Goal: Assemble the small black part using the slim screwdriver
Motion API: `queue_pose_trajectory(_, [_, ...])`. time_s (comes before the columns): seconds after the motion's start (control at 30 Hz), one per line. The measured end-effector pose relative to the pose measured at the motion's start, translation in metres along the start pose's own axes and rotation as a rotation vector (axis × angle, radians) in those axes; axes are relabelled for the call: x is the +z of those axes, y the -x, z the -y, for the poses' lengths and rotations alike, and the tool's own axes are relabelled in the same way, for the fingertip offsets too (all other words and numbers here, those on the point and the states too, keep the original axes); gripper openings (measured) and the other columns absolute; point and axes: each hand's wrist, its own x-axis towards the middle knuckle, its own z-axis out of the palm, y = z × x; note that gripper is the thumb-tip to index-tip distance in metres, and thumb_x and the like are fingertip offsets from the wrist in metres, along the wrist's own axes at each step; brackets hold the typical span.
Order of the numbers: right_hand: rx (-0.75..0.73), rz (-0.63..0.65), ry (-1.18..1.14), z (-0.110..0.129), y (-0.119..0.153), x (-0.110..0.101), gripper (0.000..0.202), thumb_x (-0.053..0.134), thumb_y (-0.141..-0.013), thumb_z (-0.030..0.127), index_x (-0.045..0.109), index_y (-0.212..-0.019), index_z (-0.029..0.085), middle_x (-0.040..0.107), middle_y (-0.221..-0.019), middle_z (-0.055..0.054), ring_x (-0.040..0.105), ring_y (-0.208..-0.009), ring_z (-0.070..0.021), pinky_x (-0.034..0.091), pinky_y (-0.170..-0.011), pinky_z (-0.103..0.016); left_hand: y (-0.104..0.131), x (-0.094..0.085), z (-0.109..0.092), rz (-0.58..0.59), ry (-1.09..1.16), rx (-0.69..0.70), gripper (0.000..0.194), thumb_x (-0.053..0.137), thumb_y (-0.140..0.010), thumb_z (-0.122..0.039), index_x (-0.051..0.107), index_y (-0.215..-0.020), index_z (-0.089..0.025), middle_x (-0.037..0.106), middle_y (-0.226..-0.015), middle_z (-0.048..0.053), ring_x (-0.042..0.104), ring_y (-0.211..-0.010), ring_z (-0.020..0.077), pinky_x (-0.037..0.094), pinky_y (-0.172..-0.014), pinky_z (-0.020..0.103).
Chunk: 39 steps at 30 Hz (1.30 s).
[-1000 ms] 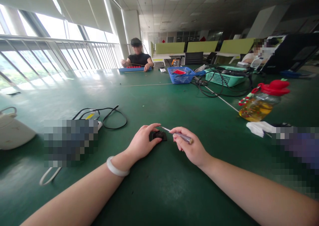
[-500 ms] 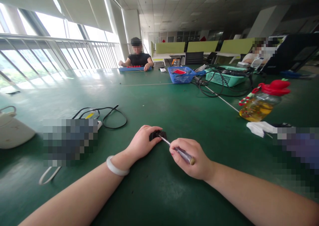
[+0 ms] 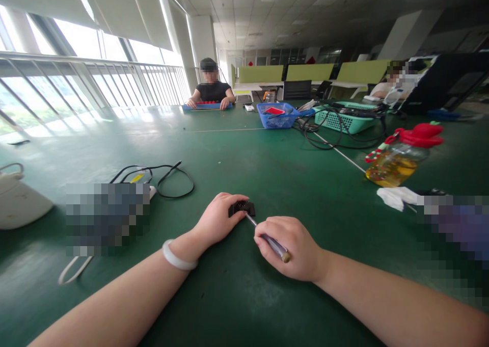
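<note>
My left hand [image 3: 218, 215], with a white bangle at the wrist, grips a small black block-like part [image 3: 249, 208] against the green table [image 3: 214, 148]. Its thumb and fingers hide much of the part, so its exact kind does not show. My right hand [image 3: 292, 247] is closed round the clear purplish handle of a screwdriver [image 3: 275, 245]. The metal shaft points up and left, its tip at the near side of the black part beside my left thumb. Whether the tip touches the part I cannot tell.
Left lie a blurred-out flat object [image 3: 109, 214], a black cable [image 3: 193, 184] and a white container [image 3: 21, 199]. To the right stands a red-lidded bottle [image 3: 397, 161] near a white cloth [image 3: 393, 198]. Farther back are a blue basket [image 3: 277, 120], a green basket [image 3: 346, 120] and a seated person [image 3: 214, 89].
My right hand and the screwdriver have shifted slightly left and toward me, the tip now lower on the part. My left hand stays put. The person opposite has moved a hand onto the blue tray.
</note>
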Motion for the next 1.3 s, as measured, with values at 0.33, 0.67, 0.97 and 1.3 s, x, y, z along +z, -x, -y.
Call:
queue_pose_trajectory(0.33, [-0.039,0.077,0.219,0.009,-0.001,0.000,0.013,0.049,-0.084,0.018,0.061,-0.079,0.017,0.061,-0.065,-0.003,0.053,-0.059,-0.0139,0.036,-0.058,-0.027,0.000,0.000,0.000,-0.005,-0.005,-0.005,0.033,0.062,-0.078,-0.024,0.065,-0.111,-0.027,0.068,-0.104,0.003,0.058,-0.102,0.0232,0.046,-0.093,0.037])
queue_pose_trajectory(0.67, [-0.083,0.072,0.335,0.012,-0.001,0.004,0.016,0.049,-0.085,0.019,0.060,-0.073,0.017,0.057,-0.062,-0.002,0.047,-0.059,-0.0141,0.031,-0.061,-0.029,0.000,0.001,0.001,0.006,0.000,-0.010,0.035,0.062,-0.078,-0.022,0.064,-0.113,-0.027,0.068,-0.106,0.003,0.057,-0.103,0.0224,0.045,-0.094,0.036])
queue_pose_trajectory(0.97, [-0.086,-0.015,0.296,0.011,-0.001,0.005,0.016,0.050,-0.084,0.018,0.061,-0.073,0.017,0.058,-0.063,-0.002,0.049,-0.063,-0.0147,0.036,-0.076,-0.034,-0.001,0.002,0.003,0.001,0.000,-0.013,0.035,0.062,-0.079,-0.023,0.064,-0.113,-0.028,0.068,-0.106,0.002,0.057,-0.103,0.0213,0.045,-0.094,0.035])
queue_pose_trajectory(1.3, [-0.047,-0.035,0.237,0.010,-0.001,0.005,0.009,0.053,-0.083,0.019,0.061,-0.078,0.017,0.061,-0.067,-0.001,0.054,-0.067,-0.0151,0.036,-0.089,-0.040,-0.001,0.003,0.004,0.005,0.006,-0.015,0.035,0.062,-0.080,-0.023,0.064,-0.114,-0.028,0.068,-0.105,0.002,0.057,-0.103,0.0210,0.045,-0.093,0.034])
